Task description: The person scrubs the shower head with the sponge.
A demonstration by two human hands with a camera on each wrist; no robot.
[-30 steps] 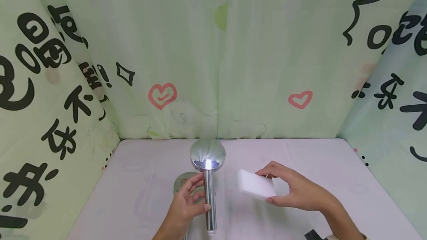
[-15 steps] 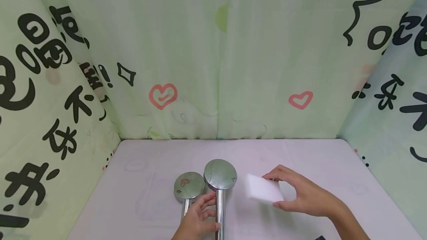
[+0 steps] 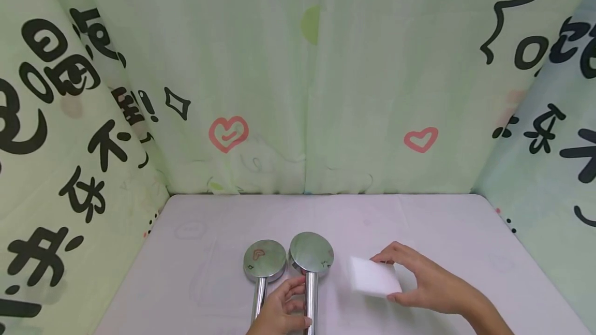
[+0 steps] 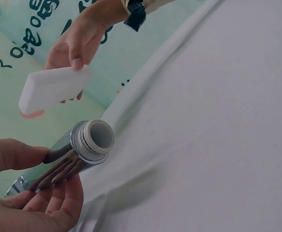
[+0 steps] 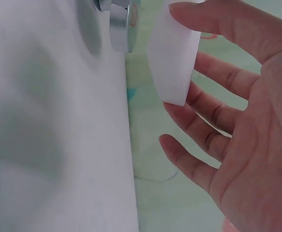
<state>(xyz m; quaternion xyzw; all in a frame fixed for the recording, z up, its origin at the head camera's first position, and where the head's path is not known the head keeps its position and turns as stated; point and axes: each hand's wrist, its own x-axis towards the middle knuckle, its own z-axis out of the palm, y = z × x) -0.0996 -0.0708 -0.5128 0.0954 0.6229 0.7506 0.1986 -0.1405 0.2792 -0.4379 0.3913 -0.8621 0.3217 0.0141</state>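
My left hand (image 3: 280,310) grips a chrome handheld shower head (image 3: 311,253) by its handle, thumb on one side and fingers on the other. In the left wrist view, the handle's hollow end (image 4: 100,137) points toward the camera, above the table. My right hand (image 3: 433,286) pinches a white sponge block (image 3: 374,276) between thumb and fingertips, to the right of the shower head and apart from it. From the right wrist, the sponge shows its narrow edge, and the little finger stays off it. A second, smaller chrome shower head (image 3: 264,260) lies left of the held one.
A white cloth covers the table (image 3: 209,231). Pale green printed curtains (image 3: 354,91) stand behind it and along both sides. Shadows of the hands fall on the cloth.
The left hand has brought the shower head lower and to the right, beside the smaller one, uncovering it. The right hand has shifted slightly right and down with the sponge.
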